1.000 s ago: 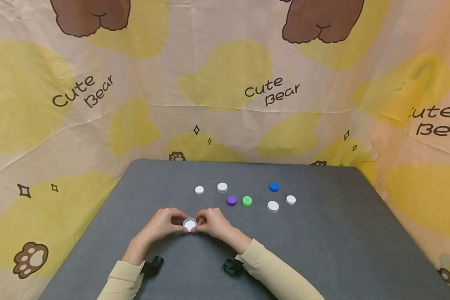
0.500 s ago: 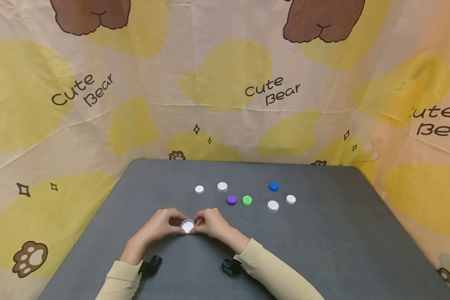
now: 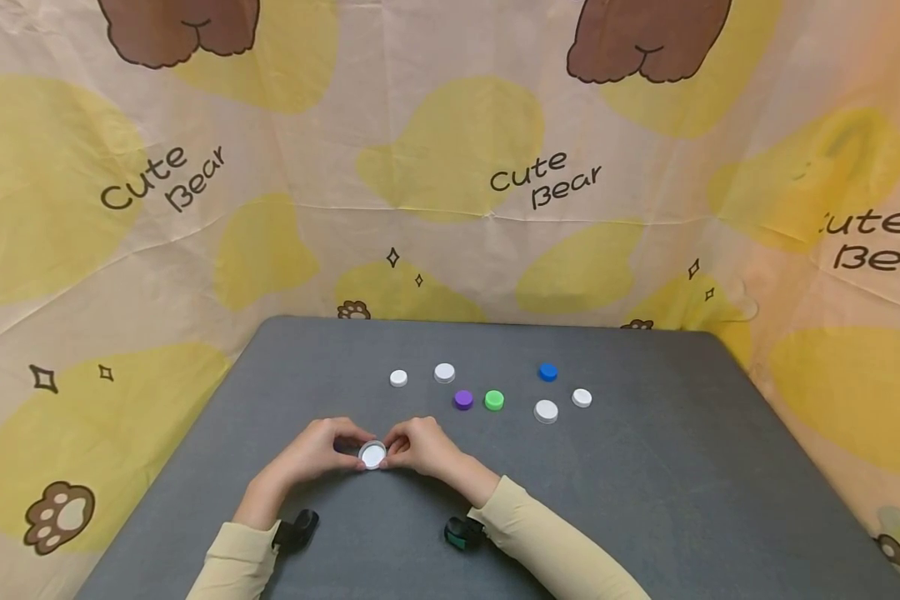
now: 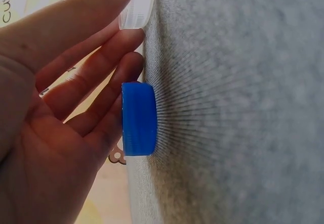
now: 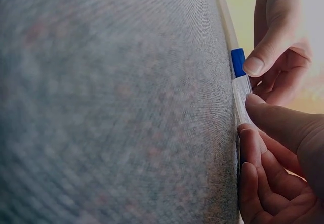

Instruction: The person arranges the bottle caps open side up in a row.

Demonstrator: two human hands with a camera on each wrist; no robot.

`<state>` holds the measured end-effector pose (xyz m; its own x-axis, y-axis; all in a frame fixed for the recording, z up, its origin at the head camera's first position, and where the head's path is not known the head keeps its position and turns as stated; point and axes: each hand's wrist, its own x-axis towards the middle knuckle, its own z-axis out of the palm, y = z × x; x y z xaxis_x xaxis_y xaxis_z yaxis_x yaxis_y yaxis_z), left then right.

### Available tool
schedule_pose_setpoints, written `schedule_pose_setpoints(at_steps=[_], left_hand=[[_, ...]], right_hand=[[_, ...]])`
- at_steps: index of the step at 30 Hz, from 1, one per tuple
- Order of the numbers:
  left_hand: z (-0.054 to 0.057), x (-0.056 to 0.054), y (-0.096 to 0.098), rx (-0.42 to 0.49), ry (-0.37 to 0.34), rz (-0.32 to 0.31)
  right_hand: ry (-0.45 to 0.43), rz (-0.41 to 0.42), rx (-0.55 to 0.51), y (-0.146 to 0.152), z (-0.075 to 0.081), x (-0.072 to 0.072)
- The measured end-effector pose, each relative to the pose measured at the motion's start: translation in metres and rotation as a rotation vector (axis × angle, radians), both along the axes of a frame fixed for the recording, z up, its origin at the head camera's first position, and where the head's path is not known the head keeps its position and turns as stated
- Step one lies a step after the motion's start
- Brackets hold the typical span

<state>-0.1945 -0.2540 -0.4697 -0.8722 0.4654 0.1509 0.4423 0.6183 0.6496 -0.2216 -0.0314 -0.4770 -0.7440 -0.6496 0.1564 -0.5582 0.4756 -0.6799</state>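
A round white bottle cap (image 3: 372, 455) with a clear rim sits between both hands on the grey table. My left hand (image 3: 317, 452) pinches its left side with thumb and fingers; in the left wrist view the thumb overlaps the white cap (image 4: 138, 4). On the other side my right hand (image 3: 422, 447) pinches it, the thumb against the edge of the white cap (image 5: 242, 98) in the right wrist view. A blue bottle cap (image 4: 139, 119) rests on the table beside the left palm; the left hand hides it in the head view.
Farther back on the table (image 3: 660, 467) lie several loose caps: a purple cap (image 3: 463, 400), a green cap (image 3: 494, 400), another blue cap (image 3: 547, 372) and white ones, such as a white cap (image 3: 546, 411) at right. A printed cloth (image 3: 450, 183) hangs behind the table.
Both hands have shifted the white cap slightly left and a little toward the person, the left hand moving along with it. The caps farther back stay in place.
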Motion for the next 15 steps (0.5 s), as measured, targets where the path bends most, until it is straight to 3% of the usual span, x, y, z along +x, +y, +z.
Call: schedule_pose_setpoints(at_steps=[9, 15], left_hand=[[0.003, -0.002, -0.002, -0.025, -0.029, -0.013], [0.004, -0.011, -0.003, -0.018, -0.094, 0.019]], right_hand=[[-0.026, 0.013, 0.009, 0.0, 0.003, -0.002], [-0.024, 0.002, -0.009, 0.003, 0.002, -0.011]])
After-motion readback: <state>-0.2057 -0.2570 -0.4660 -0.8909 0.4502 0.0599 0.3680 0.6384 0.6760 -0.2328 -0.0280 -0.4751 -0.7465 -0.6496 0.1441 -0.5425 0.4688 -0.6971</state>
